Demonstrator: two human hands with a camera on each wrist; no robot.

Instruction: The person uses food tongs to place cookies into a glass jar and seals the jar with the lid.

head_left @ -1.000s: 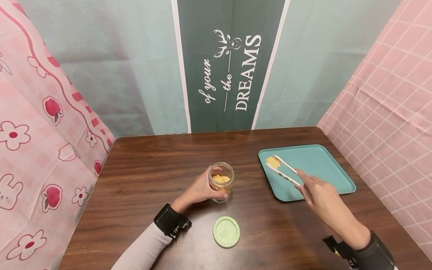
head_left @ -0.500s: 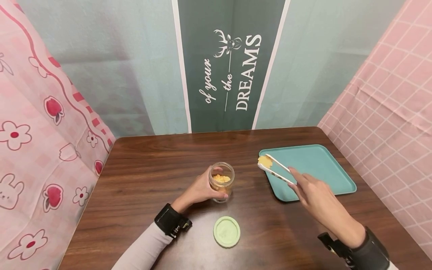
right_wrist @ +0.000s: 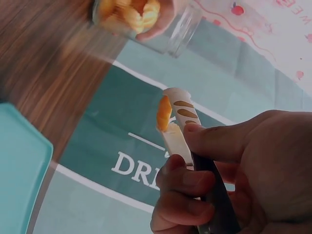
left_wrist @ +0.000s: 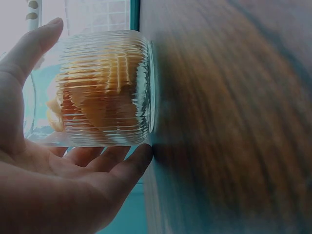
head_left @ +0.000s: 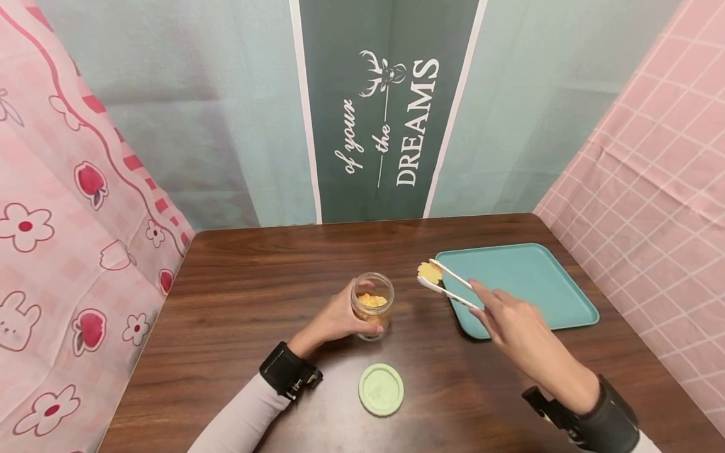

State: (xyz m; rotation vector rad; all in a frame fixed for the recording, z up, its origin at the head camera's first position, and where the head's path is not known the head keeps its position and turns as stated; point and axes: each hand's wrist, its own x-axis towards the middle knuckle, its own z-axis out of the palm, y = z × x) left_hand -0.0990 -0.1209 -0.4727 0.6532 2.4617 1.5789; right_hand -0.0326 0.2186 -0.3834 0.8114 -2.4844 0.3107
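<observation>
My left hand grips a clear glass jar that stands upright on the table without its lid. Wavy yellow chips fill much of the jar; its ribbed wall shows in the left wrist view. My right hand holds white-tipped tongs with a dark handle, thumb and fingers around them. Pinched at the tongs' tips is one wavy yellow chip, just past the tray's left edge and to the right of the jar. The right wrist view shows this chip edge-on between the tips.
A teal tray lies at the right of the brown wooden table. In front of the jar lies a light green round lid. Printed cloths hang behind and at both sides.
My right hand has moved left with the tongs and chip, from over the tray's left part to beyond its edge, nearer the jar. The left hand and jar have stayed put.
</observation>
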